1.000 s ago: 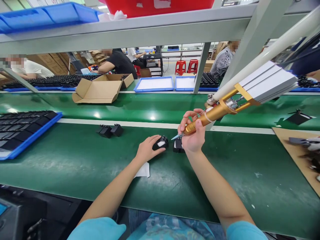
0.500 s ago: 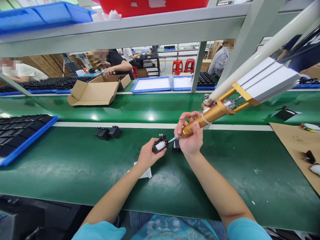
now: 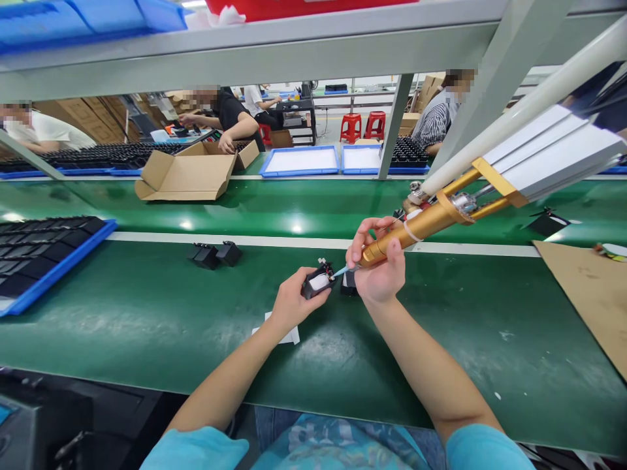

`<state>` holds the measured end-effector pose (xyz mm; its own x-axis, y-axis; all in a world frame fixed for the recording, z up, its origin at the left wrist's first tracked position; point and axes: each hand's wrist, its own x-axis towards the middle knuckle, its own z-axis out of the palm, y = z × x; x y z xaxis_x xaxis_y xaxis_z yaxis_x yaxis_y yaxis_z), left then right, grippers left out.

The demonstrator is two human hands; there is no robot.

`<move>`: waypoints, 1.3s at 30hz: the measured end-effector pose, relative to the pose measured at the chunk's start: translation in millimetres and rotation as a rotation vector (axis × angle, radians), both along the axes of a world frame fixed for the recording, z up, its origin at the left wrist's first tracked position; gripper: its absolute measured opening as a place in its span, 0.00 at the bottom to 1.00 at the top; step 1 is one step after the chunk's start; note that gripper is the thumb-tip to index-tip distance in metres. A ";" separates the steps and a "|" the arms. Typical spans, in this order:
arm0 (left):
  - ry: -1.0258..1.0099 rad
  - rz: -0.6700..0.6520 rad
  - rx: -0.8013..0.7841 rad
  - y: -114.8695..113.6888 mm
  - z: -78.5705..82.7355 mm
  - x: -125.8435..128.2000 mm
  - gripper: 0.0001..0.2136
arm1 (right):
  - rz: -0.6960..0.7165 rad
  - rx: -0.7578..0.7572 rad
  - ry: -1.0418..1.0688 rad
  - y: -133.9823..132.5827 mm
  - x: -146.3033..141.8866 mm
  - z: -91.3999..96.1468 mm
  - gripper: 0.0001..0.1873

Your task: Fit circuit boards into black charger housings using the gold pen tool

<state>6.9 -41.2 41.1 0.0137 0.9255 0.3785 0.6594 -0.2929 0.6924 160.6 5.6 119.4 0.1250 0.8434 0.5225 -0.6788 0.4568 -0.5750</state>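
Observation:
My left hand (image 3: 296, 299) is closed around a small open black housing (image 3: 317, 284), which has a white block inside and little wires and prongs at its far end. Wrapped about a gold-coloured glue dispenser (image 3: 399, 234) is my right hand (image 3: 380, 267). The dispenser's thin pale-blue nozzle (image 3: 341, 271) points down-left, its tip at the wired end of the housing; whether it touches I cannot tell. Just behind the nozzle, another black housing (image 3: 349, 284) stands on the green bench, partly hidden by my right hand. White paper (image 3: 289, 336) lies under my left forearm.
Two black boxes (image 3: 215, 255) stand left of centre. A blue tray (image 3: 63, 269) of black boxes is at far left, brown cardboard (image 3: 582, 287) at right. An open carton (image 3: 186, 175) lies beyond, near a co-worker (image 3: 238, 121). A shelf beam (image 3: 274, 49) crosses overhead.
The view has shifted slightly. Both hands keep their holds, and the nozzle stays at the housing's wired end. The co-worker's hands have moved over the carton.

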 end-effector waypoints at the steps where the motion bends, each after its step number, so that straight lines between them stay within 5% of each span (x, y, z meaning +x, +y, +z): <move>1: -0.001 0.002 -0.005 -0.1 0.4 0.3 0.14 | 0.001 0.004 -0.001 -0.2 -0.2 0.2 0.17; 12: 0.012 -0.036 -0.041 -1.0 0.1 11.7 0.16 | 0.056 -0.034 0.054 -8.4 -2.7 5.7 0.19; 28: 0.023 -0.050 0.191 -5.3 0.4 20.4 0.18 | 0.124 0.024 0.055 -24.9 -6.1 9.4 0.16; 39: -0.029 -0.028 -0.026 -1.1 1.3 9.2 0.20 | 0.068 -0.008 0.040 -13.3 -5.6 7.1 0.23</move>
